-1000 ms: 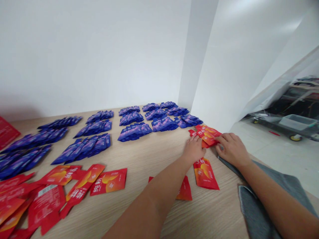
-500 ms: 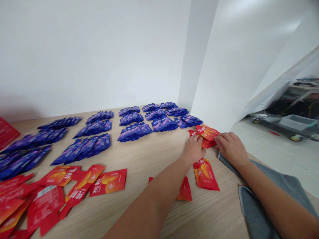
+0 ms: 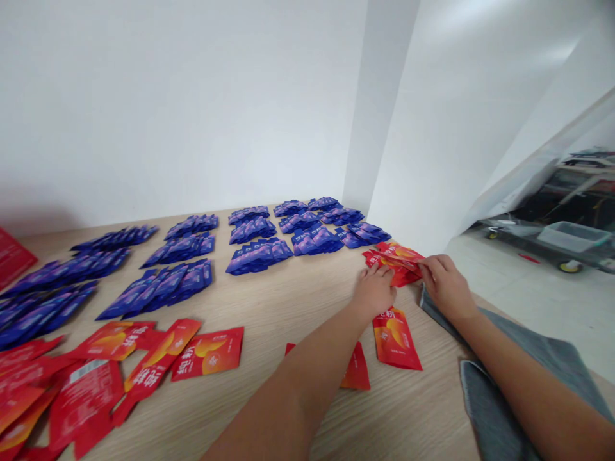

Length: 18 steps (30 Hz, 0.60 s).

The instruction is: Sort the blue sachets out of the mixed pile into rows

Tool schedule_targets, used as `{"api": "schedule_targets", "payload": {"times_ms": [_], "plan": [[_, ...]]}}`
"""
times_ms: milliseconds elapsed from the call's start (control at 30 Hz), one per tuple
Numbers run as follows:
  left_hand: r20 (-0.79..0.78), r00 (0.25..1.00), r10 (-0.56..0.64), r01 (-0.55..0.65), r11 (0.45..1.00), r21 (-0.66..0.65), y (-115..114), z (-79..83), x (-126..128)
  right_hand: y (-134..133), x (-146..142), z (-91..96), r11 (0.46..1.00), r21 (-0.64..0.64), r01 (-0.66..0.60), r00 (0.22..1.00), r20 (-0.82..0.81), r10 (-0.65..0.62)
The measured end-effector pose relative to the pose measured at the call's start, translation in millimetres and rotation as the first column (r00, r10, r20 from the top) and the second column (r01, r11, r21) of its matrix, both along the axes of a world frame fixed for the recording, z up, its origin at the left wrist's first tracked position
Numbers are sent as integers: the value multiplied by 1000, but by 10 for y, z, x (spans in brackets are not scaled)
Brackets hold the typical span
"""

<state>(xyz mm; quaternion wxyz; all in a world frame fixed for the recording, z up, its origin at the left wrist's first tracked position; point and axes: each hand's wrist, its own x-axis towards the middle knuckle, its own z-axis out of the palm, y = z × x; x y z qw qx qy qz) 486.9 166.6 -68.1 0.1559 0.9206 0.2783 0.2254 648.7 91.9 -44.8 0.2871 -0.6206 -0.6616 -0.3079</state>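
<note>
At the table's right edge lies a small overlapping pile of red packets (image 3: 398,256) with orange fruit prints. My left hand (image 3: 375,291) lies on the near left side of this pile, fingers laid out over the packets, thumb partly hidden. From the right, my right hand (image 3: 446,285) pinches the right edge of a red packet in the pile between thumb and fingers. A single red packet (image 3: 396,339) lies flat just below my left hand. Under my left forearm another red packet (image 3: 356,368) is partly covered.
Several bunches of blue-purple packets (image 3: 259,255) stand in rows toward the white wall (image 3: 192,109). Loose red packets (image 3: 86,394) are heaped at the front left. A grey cloth (image 3: 528,346) lies under my right forearm. A cart with a clear bin (image 3: 574,235) stands beyond on the floor.
The top red packet has come down flatter onto the pile under my hands. My left fingers have shifted slightly; my right hand keeps its place at the pile's right edge.
</note>
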Motion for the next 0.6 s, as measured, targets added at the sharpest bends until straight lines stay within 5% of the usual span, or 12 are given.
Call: {"api": "schedule_targets", "payload": {"times_ms": [600], "plan": [[16,1000,17,-17,999,-47,-20,20,-1,1,-3,-18,999,-28,33,994,101,-30]]}}
